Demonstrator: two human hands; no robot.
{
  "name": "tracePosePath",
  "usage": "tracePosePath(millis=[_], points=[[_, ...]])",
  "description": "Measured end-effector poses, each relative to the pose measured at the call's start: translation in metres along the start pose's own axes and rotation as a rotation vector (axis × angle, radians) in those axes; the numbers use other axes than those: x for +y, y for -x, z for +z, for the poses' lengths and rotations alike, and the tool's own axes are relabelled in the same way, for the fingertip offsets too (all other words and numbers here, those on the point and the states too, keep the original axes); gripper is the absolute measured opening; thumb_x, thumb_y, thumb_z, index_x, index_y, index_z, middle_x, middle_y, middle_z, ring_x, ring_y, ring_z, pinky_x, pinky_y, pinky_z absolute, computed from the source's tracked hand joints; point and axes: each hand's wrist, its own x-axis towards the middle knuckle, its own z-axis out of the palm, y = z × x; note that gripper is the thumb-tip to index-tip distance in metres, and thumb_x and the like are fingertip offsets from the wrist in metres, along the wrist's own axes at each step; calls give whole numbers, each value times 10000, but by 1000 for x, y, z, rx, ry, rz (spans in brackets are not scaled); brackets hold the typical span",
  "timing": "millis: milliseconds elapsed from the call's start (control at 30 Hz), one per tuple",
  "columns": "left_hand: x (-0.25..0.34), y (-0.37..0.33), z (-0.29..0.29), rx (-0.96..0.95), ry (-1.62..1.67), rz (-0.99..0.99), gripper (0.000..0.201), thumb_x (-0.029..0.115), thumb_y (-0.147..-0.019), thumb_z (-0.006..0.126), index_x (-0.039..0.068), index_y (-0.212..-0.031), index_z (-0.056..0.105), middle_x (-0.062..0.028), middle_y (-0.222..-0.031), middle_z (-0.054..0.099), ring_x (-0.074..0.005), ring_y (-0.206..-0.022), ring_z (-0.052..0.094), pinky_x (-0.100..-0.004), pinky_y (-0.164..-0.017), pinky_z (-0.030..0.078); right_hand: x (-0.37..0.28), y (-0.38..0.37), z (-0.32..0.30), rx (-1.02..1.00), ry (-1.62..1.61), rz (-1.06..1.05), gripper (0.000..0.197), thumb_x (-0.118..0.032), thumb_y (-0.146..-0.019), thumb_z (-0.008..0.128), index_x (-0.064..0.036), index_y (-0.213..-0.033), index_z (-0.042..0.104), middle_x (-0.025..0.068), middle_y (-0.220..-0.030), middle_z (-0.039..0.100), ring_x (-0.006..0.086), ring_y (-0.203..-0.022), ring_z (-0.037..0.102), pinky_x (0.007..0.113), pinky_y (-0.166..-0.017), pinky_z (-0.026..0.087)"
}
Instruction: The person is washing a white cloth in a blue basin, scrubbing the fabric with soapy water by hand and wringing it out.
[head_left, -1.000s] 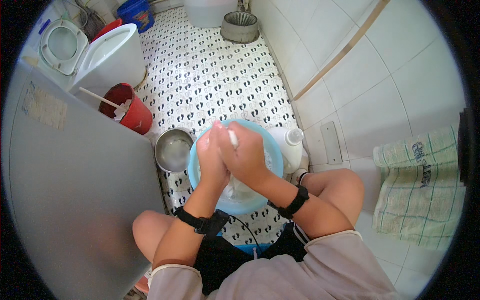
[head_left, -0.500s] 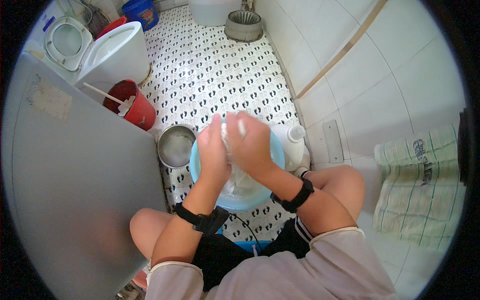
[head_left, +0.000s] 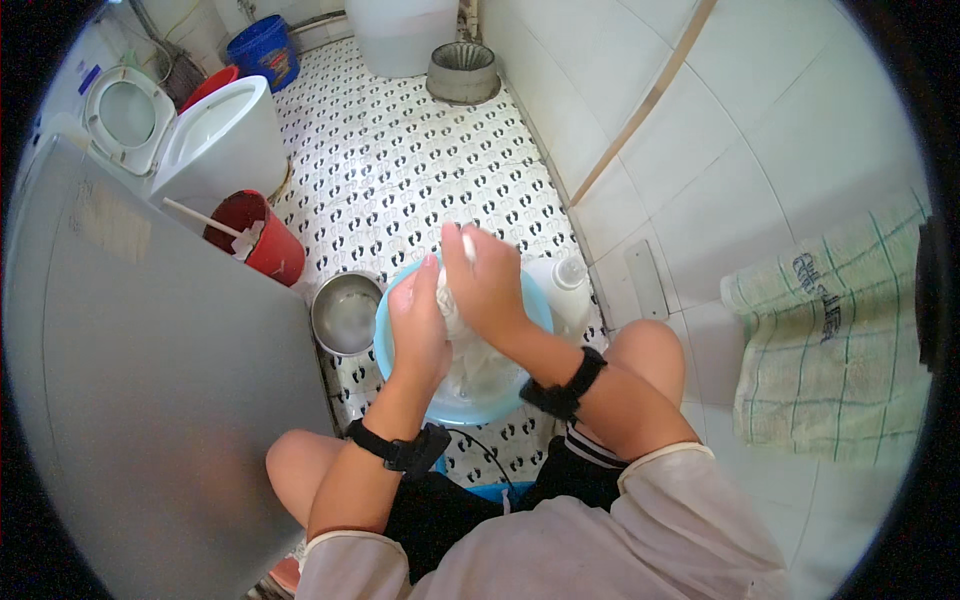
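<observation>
Between my hands, over a light blue basin (head_left: 470, 414), is a bunched wet white cloth (head_left: 449, 303). My left hand (head_left: 417, 318) presses against its left side, fingers pointing away from me. Curled round it from the right is my right hand (head_left: 490, 292), its thumb side up. The lower part of the cloth hangs toward whitish water in the basin, where more pale fabric seems to lie; my wrists partly hide it. Each forearm wears a black strap, the left one carrying a small black box.
Left of the basin sits a round metal bowl (head_left: 347, 313); a white jug (head_left: 563, 285) stands to its right. Farther left are a red bucket (head_left: 283, 250), a toilet (head_left: 228, 135) and a grey panel (head_left: 170, 380). A checked towel (head_left: 830, 340) hangs at right.
My hands remain on the cloth, with the right hand shifted slightly against the left. The whole view has tilted a little, so the surroundings sit lower and more to the left.
</observation>
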Motion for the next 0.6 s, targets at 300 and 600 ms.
tracePosePath(millis=[300,600], points=[[-31,-5,-21,64,-177,53,256,301,-971,470,74,-883,548,-10,-825,579,-116,-750,572,-285,-692,476,19,9,-4,-78,-64,156,335,-238,-876,556,-16,-633,499,215,-598,515,391,-523,500,446,-497,383],[-21,-4,-12,-14,-159,74,254,289,-967,477,60,-913,575,-24,-856,601,-120,-735,579,-284,-672,475,17,0,-8,-24,-100,198,338,-216,-886,561,-13,-625,488,225,-572,489,394,-511,481,432,-467,350]])
